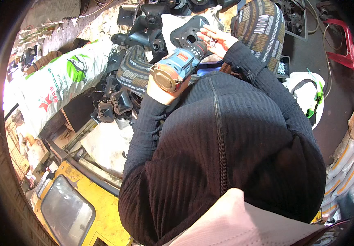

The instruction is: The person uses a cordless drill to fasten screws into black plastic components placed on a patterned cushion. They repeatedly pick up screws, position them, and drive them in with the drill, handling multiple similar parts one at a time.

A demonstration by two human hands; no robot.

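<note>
While the left hand (160, 91) grips a blue and orange power driver (176, 68) by its handle, fingers closed round it, the tool's dark nose points up at a black moulded plastic part (188, 33) with a round hole in its middle. That part lies just above the driver, on a white sack (170, 22). Right hand (216, 39) sits just right of the black part, fingers partly curled and pinching something small; what it is, cannot tell. Beyond the part, further black moulded pieces (146, 24) are heaped together. Left of the driver lies a white and green printed sack (62, 80). Patterned trouser knee (261, 28) rises right of the driver. Far right of it, a red plastic chair (351, 51). Below and left of the driver, a yellow frame with a glass panel (68, 211).
</note>
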